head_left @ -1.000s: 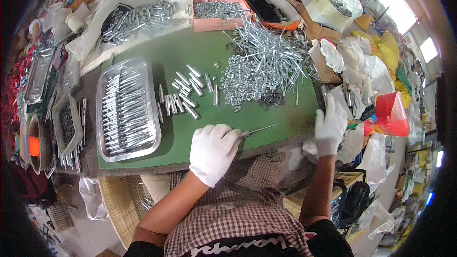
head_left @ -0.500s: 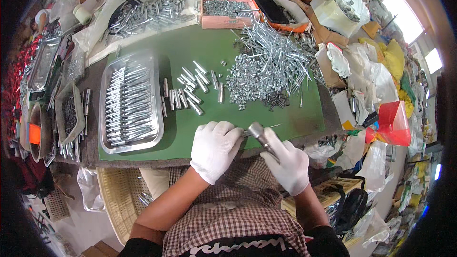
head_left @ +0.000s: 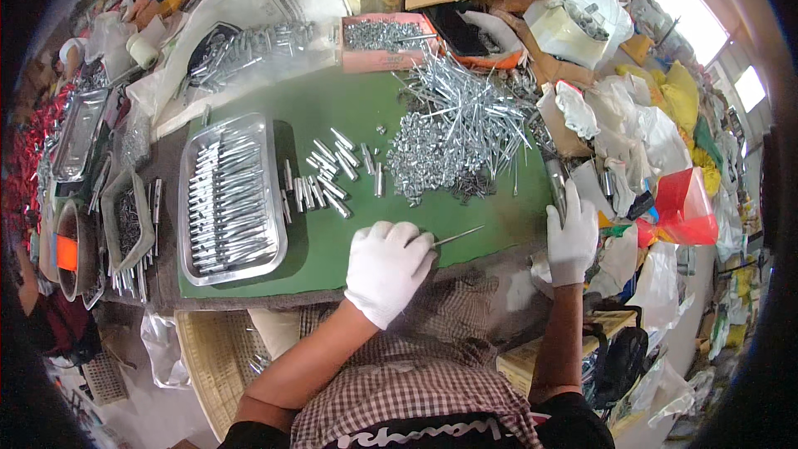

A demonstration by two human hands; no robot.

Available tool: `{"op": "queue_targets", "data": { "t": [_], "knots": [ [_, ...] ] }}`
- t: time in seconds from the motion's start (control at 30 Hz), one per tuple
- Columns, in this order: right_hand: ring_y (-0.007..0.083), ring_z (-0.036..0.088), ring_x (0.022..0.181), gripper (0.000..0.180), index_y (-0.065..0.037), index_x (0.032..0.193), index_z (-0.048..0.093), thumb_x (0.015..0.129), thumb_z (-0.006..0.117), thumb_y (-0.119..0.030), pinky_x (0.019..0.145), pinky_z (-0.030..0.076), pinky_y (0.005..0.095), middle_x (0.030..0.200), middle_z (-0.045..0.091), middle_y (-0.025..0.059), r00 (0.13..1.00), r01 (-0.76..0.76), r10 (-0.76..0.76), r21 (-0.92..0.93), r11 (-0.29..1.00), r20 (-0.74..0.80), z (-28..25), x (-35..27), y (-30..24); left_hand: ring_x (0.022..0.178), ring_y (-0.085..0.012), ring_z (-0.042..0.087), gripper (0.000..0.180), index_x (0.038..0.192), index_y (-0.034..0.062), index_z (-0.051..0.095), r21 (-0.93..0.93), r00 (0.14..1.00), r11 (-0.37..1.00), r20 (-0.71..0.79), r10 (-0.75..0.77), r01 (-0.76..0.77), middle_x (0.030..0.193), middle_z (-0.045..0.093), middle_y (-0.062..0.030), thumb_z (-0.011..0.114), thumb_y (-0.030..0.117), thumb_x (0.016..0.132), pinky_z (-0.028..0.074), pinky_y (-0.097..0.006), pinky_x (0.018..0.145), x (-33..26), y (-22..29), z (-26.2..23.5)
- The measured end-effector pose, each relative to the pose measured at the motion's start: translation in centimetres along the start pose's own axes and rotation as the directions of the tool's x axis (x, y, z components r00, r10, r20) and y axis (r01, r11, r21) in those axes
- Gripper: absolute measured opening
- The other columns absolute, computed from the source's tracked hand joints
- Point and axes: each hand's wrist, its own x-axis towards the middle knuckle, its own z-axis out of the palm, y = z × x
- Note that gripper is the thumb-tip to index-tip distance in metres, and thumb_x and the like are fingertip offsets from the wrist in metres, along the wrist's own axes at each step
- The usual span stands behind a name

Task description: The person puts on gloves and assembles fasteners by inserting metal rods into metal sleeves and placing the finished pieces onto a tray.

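My left hand [head_left: 389, 273], in a white glove, is closed near the front edge of the green mat [head_left: 499, 229]. A thin metal rod [head_left: 460, 235] sticks out of its fingertips to the right, above the mat. My right hand [head_left: 572, 234], also gloved, is at the mat's right edge with its fingers round a thick metal cylinder [head_left: 557, 179]. Beyond my left hand lie several short shiny metal tubes [head_left: 331, 168]. A pile of small metal nuts [head_left: 416, 158] and a heap of long thin metal rods [head_left: 470, 108] lie farther back.
A metal tray [head_left: 281, 237] with rows of rod-and-tube pieces stands at the left. A pink box [head_left: 382, 61] of small parts is at the back. Dark screws [head_left: 474, 186] lie beside the nuts. Plastic bags and a red sheet [head_left: 688, 208] crowd the right side.
My right hand has moved away from my left, to the mat's right edge, with the metal cylinder. My left hand stays near the front edge, still closed on the thin rod.
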Motion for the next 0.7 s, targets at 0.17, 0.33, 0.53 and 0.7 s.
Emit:
{"op": "queue_targets", "data": {
  "t": [0.17,0.33,0.53,0.7],
  "knots": [
    [0.0340,0.061,0.107,0.022,-0.011,0.111,0.070,0.090,0.070,-0.018,0.095,0.047,0.0449,0.110,0.067,0.0126,0.962,0.244,-0.201,0.253,0.936,-0.185,2.3,1.5,-4.5,0.088,-0.0233,0.063,0.018,0.094,0.0174,0.068,0.092,0.999,0.994,0.002,0.054,-0.054,0.094,0.063,0.0006,0.076,0.018,0.078,0.048,-0.041,0.078,0.0,0.0,0.6],
    [0.0346,0.063,0.102,0.022,-0.011,0.110,0.071,0.090,0.069,-0.020,0.090,0.049,0.0469,0.107,0.069,0.0131,0.949,0.315,-0.293,0.334,0.888,-0.117,4.1,5.0,-8.7,0.092,-0.0238,0.062,0.022,0.098,0.0167,0.067,0.119,1.000,0.993,-0.011,0.008,-0.007,0.095,0.062,-0.0009,0.076,0.014,0.077,0.047,-0.041,0.081,-1.0,-1.2,-3.3],
    [0.0357,0.063,0.095,0.011,-0.008,0.093,0.066,0.084,0.070,-0.012,0.084,0.048,0.0485,0.095,0.065,0.0137,0.945,0.321,-0.325,0.267,0.909,-0.030,5.0,6.8,-7.5,0.100,-0.0335,0.063,0.014,0.098,0.0087,0.067,0.286,0.989,0.949,-0.099,-0.111,0.135,0.105,0.068,-0.0103,0.070,0.010,0.085,0.048,-0.047,0.087,-1.0,-11.1,-11.7],
    [0.0332,0.067,0.090,0.013,-0.002,0.103,0.063,0.092,0.067,-0.005,0.083,0.051,0.0436,0.101,0.070,0.0135,0.978,0.207,-0.192,0.506,0.837,-0.082,4.3,5.4,-8.5,0.096,-0.0363,0.069,0.014,0.100,0.0057,0.071,0.313,0.937,0.885,-0.169,-0.307,0.346,0.101,0.071,-0.0147,0.067,0.014,0.090,0.054,-0.045,0.086,-1.5,-23.5,-16.7]
  ]
}}
